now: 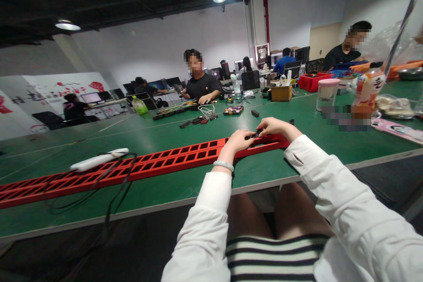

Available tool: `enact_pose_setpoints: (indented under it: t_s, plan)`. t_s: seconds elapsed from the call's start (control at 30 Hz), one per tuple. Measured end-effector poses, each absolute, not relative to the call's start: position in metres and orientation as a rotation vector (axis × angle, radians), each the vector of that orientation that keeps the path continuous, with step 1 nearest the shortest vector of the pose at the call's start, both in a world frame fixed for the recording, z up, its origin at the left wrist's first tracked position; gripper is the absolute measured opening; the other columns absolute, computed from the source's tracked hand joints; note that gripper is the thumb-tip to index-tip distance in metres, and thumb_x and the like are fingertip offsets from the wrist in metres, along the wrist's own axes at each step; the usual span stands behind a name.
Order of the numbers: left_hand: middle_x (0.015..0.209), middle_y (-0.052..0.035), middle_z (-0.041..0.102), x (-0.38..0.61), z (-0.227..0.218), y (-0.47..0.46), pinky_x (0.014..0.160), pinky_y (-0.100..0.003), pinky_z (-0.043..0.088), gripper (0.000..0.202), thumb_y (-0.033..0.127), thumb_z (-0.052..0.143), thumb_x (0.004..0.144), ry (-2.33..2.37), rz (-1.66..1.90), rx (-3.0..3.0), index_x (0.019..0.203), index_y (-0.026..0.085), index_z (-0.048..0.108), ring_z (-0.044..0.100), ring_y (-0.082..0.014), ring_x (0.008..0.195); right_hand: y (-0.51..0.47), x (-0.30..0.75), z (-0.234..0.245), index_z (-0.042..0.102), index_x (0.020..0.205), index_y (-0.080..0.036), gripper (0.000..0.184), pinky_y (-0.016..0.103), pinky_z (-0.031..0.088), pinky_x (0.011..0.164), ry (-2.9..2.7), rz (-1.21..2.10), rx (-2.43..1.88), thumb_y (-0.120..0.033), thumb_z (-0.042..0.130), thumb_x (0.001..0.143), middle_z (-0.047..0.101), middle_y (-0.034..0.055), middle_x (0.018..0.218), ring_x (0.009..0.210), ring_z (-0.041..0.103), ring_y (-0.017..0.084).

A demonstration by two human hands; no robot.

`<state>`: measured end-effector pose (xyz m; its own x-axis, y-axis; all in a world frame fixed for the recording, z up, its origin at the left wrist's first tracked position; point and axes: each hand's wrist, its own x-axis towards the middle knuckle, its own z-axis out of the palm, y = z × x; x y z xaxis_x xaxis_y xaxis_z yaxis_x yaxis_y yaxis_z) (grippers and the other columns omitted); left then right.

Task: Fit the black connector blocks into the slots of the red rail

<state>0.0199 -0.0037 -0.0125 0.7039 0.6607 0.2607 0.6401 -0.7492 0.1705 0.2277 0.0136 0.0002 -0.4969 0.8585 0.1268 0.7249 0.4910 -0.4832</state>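
Note:
Over the right end of a long red slotted frame (185,157), both my hands meet at a small dark piece (255,134). My left hand (240,139) comes from the near side, its fingers closed on the piece's left part. From the right, my right hand (272,127) pinches the other side of it with bent fingers. What kind of piece it is does not show, as the fingers cover most of it. The frame lies flat on the green table (185,205), with rows of rectangular openings.
A white elongated device (99,159) with a black cable (110,205) rests across the frame at left. Beyond lie several dark pieces (200,120) and a small box (233,110). A lidded cup (327,95) and a bottle (367,88) stand at right. A co-worker (202,86) sits opposite.

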Motion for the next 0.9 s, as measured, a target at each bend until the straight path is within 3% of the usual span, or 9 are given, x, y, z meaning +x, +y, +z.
enact_pose_setpoints:
  t_s: [0.53,0.9]
  plan:
    - [0.115,-0.0077,0.054,0.0204,-0.0112,-0.0058,0.087,-0.043,0.043,0.028,0.032,0.05,0.087,1.105,0.472,2.806,0.11,0.016,0.054,0.053,-0.0206,0.102,0.0177,0.2279,-0.0019,0.069,0.097,-0.019,0.033,0.02,0.039,0.064,-2.446,0.564,-1.292,-0.03,0.063,0.067,0.065,-0.0001,0.067,0.066,0.057,0.014]
    - [0.115,-0.0078,0.053,0.0207,-0.0109,-0.0059,0.088,-0.044,0.042,0.029,0.033,0.05,0.087,1.117,0.452,2.79,0.11,0.016,0.054,0.053,-0.0209,0.102,0.0185,0.2288,-0.0055,0.07,0.095,-0.018,0.033,0.019,0.037,0.057,-2.435,0.613,-1.298,-0.033,0.061,0.067,0.066,0.0003,0.067,0.062,0.055,0.013]
